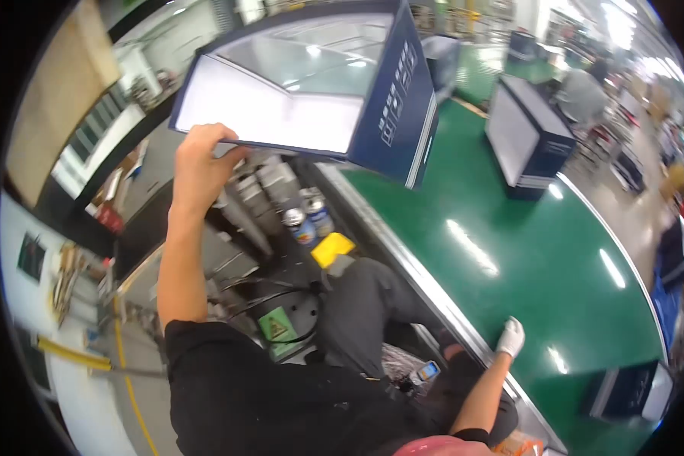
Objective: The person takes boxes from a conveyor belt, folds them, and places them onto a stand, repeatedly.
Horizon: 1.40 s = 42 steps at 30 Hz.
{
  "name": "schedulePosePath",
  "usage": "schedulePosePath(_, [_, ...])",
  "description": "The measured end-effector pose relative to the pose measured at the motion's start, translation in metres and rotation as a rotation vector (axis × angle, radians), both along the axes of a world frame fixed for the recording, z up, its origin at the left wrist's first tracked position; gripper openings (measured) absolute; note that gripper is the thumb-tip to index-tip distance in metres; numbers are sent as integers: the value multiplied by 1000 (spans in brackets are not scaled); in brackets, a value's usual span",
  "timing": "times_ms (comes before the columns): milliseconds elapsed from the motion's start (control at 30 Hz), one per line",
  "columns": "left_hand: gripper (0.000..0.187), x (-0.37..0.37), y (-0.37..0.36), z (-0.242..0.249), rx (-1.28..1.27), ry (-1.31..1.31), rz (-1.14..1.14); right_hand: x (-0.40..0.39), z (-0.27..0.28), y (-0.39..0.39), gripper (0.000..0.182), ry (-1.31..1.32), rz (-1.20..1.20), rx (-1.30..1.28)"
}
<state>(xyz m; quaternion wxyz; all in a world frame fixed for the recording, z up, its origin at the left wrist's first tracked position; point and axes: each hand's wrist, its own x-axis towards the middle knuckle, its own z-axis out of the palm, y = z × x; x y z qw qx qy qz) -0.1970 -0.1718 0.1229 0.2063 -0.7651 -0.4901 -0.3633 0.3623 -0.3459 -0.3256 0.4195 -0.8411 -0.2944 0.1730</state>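
One navy printed box (391,114) fills the upper middle of the frame; white interior visible, white lettering and icons on its right-hand face. Left hand (205,163), bare, is clamped on the lower-left corner of its rim, thumb toward frame centre.

Relation noted: from that grip the box extends up and to the right, so nearly all of it lies on one side of the hand. Long axis appears to run roughly left to right, lower edge dipping slightly toward the right. Its lower-right corner overlaps the green conveyor belt (539,243) in view; cannot tell whether they touch.

Right hand (511,337), white-gloved, is at lower right, over the belt just inside the metal rail (403,241), well apart from the box. Finger closure unclear; no object seen in it. Left hand is clearly the nearer.

Also on the belt: a second navy box (539,148), upper right, and a third navy box (623,391), lower right.
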Motion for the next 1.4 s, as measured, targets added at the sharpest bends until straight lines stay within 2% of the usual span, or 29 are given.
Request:
schedulePosePath(100, [29, -51, -67, 17, 222, -21, 235, 13, -16, -1, 31, 16, 7, 34])
schedulePosePath(133, [29, -67, -87, 19, 213, 3, 273, 16, -19, -2, 32, 33, 4, 42])
schedulePosePath(200, [22, -96, -117, 18, 242, -21, 555, 21, -19, -3, 32, 51, -12, 27])
schedulePosePath(233, [22, -112, -128, 17, 235, -7, 573, 22, -20, -3, 32, 67, -24, 21])
schedulePosePath(367, [19, -179, -166, 8, 179, 127, 970, 29, -23, -4, 34, 103, -52, 3])
schedulePosePath(533, [31, -238, -192, 13, -79, -99, 1172, 33, -23, -2, 35, 150, -66, -5])
schedulePosePath(700, [40, -271, -167, 42, -215, 26, 1149, 37, -28, -7, 35, 157, -71, 27])
schedulePosePath(767, [39, -265, -147, 58, -482, -9, 1120, 37, -25, -8, 34, 133, -62, 22])
schedulePosePath(800, [39, -249, -141, 53, -483, -13, 1114, 35, -22, -8, 33, 118, -57, 14])
schedulePosePath(867, [35, -199, -111, 40, 5, 423, 1250, 29, -14, -9, 33, 80, -45, -1])
schedulePosePath(900, [26, -184, -90, 30, 53, 292, 1010, 24, -10, -8, 32, 54, -30, -11])
schedulePosePath(933, [27, -166, -68, -2, 241, 246, 692, 19, -6, -8, 32, 25, -17, -20])
schedulePosePath(967, [26, -107, -60, -26, 66, 46, 455, 14, -5, -6, 32, -8, -3, -30])
schedulePosePath(1000, [22, -81, -41, -70, -101, 83, 327, 8, -2, -4, 31, -42, 12, -40])
schedulePosePath(1033, [18, -41, -34, -114, -411, -9, 327, 1, 2, -3, 31, -80, 29, -51])
schedulePosePath(1067, [16, -26, -14, -173, -460, 179, 184, -9, 9, -1, 31, -120, 52, -68])
schedulePosePath(1100, [19, -11, -6, -222, -622, 369, 113, -21, 17, 1, 30, -160, 70, -88])
schedulePosePath(1133, [34, -16, 9, -296, -624, 498, -38, -31, 22, 2, 30, -210, 88, -101])
schedulePosePath(1167, [47, -22, 9, -359, -495, 598, -128, -41, 30, 2, 29, -258, 106, -114])
schedulePosePath(1200, [50, -5, 10, -369, -682, 601, -98, -49, 36, 0, 29, -340, 128, -122])
schedulePosePath(1267, [51, 8, 24, -415, -652, 428, -112, -57, 33, -4, 27, -354, 127, -82])
schedulePosePath(1300, [43, 30, 23, -399, -999, 496, 29, -58, 34, -8, 27, -371, 82, -91])
schedulePosePath(1333, [43, 44, 34, -385, -984, 494, -10, -60, 35, -10, 26, -369, 102, -87])
schedulePosePath(1400, [36, 56, 52, -364, -871, 310, -85, -59, 37, -10, 26, -367, 135, -75])
